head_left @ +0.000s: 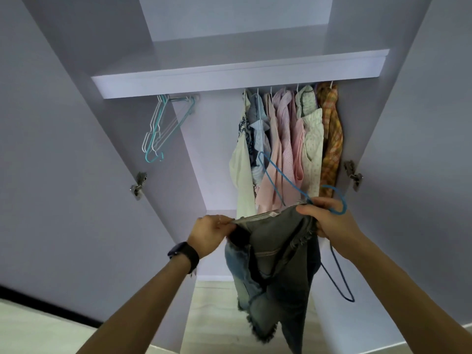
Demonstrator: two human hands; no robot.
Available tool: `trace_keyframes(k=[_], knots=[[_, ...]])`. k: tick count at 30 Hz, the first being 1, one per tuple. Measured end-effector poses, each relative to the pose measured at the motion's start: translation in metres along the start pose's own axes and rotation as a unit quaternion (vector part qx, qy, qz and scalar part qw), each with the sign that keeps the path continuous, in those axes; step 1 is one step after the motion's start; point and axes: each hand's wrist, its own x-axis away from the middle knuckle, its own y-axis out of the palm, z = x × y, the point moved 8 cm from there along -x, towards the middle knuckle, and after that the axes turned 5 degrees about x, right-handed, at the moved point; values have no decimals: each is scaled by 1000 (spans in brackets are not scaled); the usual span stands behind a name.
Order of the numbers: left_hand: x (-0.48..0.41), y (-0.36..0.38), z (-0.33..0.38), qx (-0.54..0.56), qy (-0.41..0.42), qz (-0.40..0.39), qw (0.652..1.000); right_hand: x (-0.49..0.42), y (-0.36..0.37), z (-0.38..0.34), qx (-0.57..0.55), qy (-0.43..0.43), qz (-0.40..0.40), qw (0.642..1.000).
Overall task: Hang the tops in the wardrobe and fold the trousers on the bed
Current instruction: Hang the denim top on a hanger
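A grey-blue denim garment (275, 272) with frayed hems hangs in front of the open wardrobe, stretched between both hands. My left hand (209, 233) pinches its left edge. My right hand (329, 218) grips the garment's right edge together with a blue wire hanger (278, 175), whose hook loops over my fingers and whose far arm dangles below my wrist. Several tops (288, 146) hang on the rail at the right of the wardrobe.
Several empty white and teal hangers (161, 129) hang at the left end of the rail. A white shelf (229, 77) runs above it. Open wardrobe doors stand on both sides, with hinges (138, 186) on them. Pale wooden floor (212, 315) shows below.
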Motion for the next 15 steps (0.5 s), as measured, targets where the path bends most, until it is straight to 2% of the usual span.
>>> trace_keyframes(k=[4,7,10,15], knots=[[1,-48,5,81,-26,-23,996,-10,3,3,205,-57,-15,977],[0,-79,25,111,-9,8,994,-14,21,14,277,-44,-63,958],[-2,-105,45,125,0,51,991,-11,42,15,247,-50,-93,963],[-8,-132,58,19,0,104,994,-3,34,-3,119,-104,-39,987]])
